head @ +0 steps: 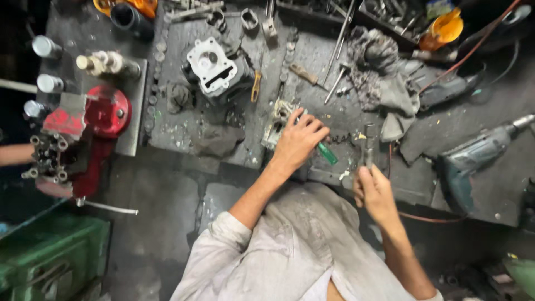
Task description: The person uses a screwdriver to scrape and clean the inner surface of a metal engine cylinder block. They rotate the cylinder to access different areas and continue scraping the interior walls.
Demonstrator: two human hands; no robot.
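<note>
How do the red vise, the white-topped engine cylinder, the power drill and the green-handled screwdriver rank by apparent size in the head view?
1. red vise
2. power drill, close to the vise, so unsure
3. engine cylinder
4. green-handled screwdriver, partly hidden under the left hand

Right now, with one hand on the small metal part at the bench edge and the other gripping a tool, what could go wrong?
1. The left hand pins a small metal part with a green-handled screwdriver close to the bench edge; it could slip off.
2. The right hand grips a metal tool near the left fingers; a miss might strike them.
3. The orange cable could snag.
</note>
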